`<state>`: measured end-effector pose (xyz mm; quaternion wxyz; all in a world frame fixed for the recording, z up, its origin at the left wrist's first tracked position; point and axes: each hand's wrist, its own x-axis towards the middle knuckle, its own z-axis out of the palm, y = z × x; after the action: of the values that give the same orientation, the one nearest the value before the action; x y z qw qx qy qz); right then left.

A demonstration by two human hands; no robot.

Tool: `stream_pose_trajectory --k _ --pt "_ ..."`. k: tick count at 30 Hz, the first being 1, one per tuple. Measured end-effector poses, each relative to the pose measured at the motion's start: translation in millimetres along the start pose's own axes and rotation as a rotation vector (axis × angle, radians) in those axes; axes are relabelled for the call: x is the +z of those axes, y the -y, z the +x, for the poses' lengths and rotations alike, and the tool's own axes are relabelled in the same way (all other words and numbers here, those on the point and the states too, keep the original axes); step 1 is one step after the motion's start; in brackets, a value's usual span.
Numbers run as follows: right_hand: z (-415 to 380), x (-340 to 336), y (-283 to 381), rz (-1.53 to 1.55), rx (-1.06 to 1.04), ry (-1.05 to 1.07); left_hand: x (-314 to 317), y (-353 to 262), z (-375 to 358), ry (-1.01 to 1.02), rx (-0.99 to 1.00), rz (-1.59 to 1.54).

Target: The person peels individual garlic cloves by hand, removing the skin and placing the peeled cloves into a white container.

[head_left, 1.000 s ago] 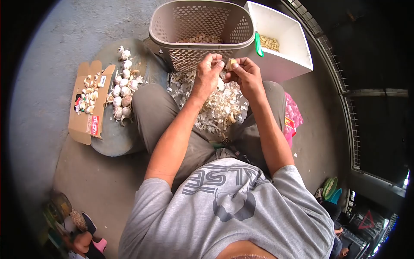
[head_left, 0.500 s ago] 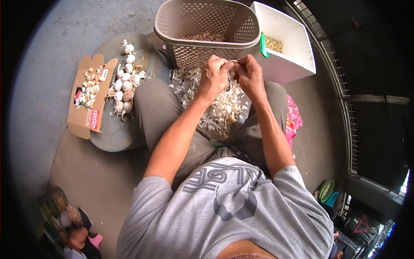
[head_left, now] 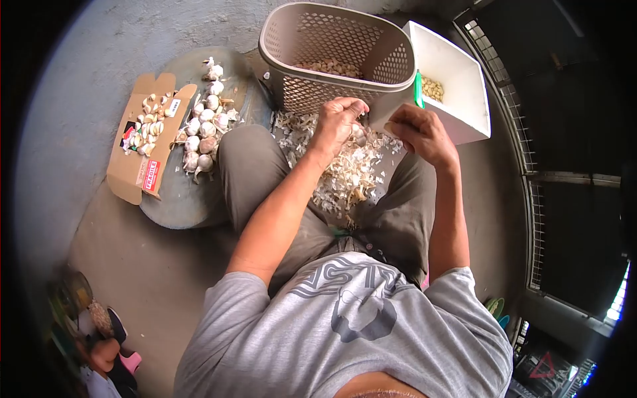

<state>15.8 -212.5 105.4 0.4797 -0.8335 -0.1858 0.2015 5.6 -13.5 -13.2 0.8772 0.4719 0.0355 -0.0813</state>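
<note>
Above the heap of garlic skins (head_left: 352, 169), my left hand (head_left: 340, 126) has its fingers closed; a garlic bulb (head_left: 359, 134) shows beside its fingers. To its right, my right hand (head_left: 423, 132) is pinched, with whatever lies between its fingertips too small to make out. Between and beyond the hands stands a brown perforated basket (head_left: 345, 83) with cloves in its bottom. A white box (head_left: 464, 86) holding pale peeled cloves (head_left: 432, 89) is at its right, with a green handle (head_left: 419, 90) at the near edge.
Garlic bulbs (head_left: 208, 128) lie on a round grey surface (head_left: 179, 211) at the left. An open cardboard box (head_left: 126, 174) there holds loose cloves (head_left: 147, 127). Part of another person (head_left: 105, 355) shows at the lower left. A metal grille (head_left: 536, 232) runs along the right.
My hands have come apart, my right hand moving right and down toward the knee. The basket, box and bulbs appear shifted slightly right as the view moved.
</note>
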Motion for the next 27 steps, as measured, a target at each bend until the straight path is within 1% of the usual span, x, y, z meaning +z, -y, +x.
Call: stream_pose_trajectory --k 1,3,4,5,6,7,9,11,12,14,17,20,21,24,25,26,27 --pt "-2 -2 2 0.077 -0.030 0.040 5 -6 -1 -0.014 0.030 -0.020" --pt "-1 -8 12 0.203 -0.096 0.107 10 -10 -7 0.064 -0.039 -0.048" --pt "8 -8 11 0.236 -0.163 -0.024 12 -10 -7 0.106 -0.076 -0.059" --pt "23 -5 10 0.270 -0.226 -0.155 11 -4 -5 0.151 -0.020 -0.056" --pt "34 0 8 0.306 -0.281 -0.288 13 -1 -7 0.131 -0.043 -0.088" --pt "47 7 14 -0.046 -0.134 -0.498 14 1 -8 0.112 -0.061 -0.119" --pt "58 11 -20 -0.443 -0.340 -0.534 14 -4 -7 0.094 -0.098 -0.185" --pt "33 24 12 -0.103 -0.085 -0.242 7 -4 -4 0.115 -0.122 -0.232" --pt "34 30 -12 -0.142 -0.159 -0.203 4 -2 -5 0.118 -0.138 -0.259" --pt "28 43 -12 -0.188 -0.179 -0.240 5 -7 -8 0.155 -0.136 -0.281" --pt "28 41 -31 0.266 -0.135 -0.212 9 -3 -5 0.165 -0.110 -0.232" --pt "27 21 -28 0.192 -0.053 -0.087 11 -4 -7 0.172 -0.149 -0.235" --pt "27 16 -25 0.238 -0.027 -0.046 12 -7 -8 0.124 -0.128 -0.185" --pt "44 4 -15 0.387 -0.127 -0.177 5 -8 -9 -0.002 -0.162 -0.221" --pt "53 14 0 0.212 -0.155 -0.409 -2 -1 1 -0.043 -0.198 -0.274" --pt "54 22 1 0.100 -0.187 -0.435 -8 8 7 -0.076 -0.197 -0.345" --pt "55 28 1 -0.013 -0.222 -0.460 -7 5 3 -0.128 -0.225 -0.324"
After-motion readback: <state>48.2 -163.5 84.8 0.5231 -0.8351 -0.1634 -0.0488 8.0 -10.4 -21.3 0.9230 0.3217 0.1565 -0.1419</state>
